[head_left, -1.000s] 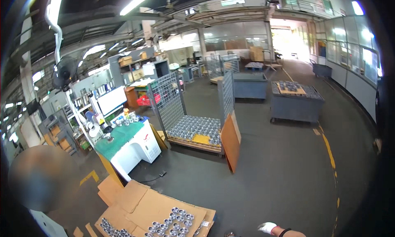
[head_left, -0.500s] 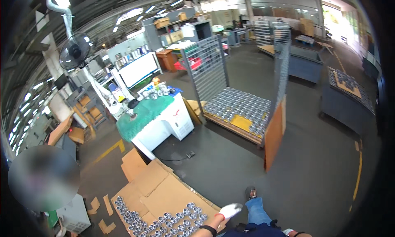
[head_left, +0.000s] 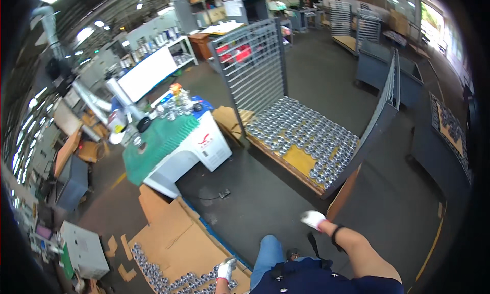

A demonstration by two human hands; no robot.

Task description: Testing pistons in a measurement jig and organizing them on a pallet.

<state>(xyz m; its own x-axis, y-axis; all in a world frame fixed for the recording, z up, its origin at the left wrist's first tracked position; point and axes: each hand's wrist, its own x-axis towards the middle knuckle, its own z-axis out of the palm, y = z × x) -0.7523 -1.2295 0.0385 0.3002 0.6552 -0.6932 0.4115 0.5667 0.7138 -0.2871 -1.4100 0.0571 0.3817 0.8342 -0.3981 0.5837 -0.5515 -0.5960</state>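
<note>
My left hand point(head_left: 225, 269), in a white glove, hangs low over the cardboard sheet point(head_left: 173, 235), beside round shiny metal rings point(head_left: 204, 278). Its fingers look stretched out, and I make out nothing in them. My right hand point(head_left: 312, 220), gloved in white too, reaches forward above the floor, with its fingers loosely extended and no object visible. Ahead of it stands a grey cart with a barred end panel point(head_left: 252, 64). Rows of similar metal rings point(head_left: 301, 120) cover much of its deck, and a yellowish sheet point(head_left: 298, 160) shows through a gap near the front edge.
A white desk point(head_left: 214, 143) with a green mat point(head_left: 161, 143) stands left of the cart, with a power cable point(head_left: 223, 193) on the floor nearby. A brown board point(head_left: 344, 192) leans at the cart's near corner. Grey bins point(head_left: 441, 156) stand at right; cardboard scraps point(head_left: 126, 273) lie at lower left.
My right hand has swung forward into clear view. My left hand has moved back and left toward the rings on the cardboard. The view has turned and come closer to the cart.
</note>
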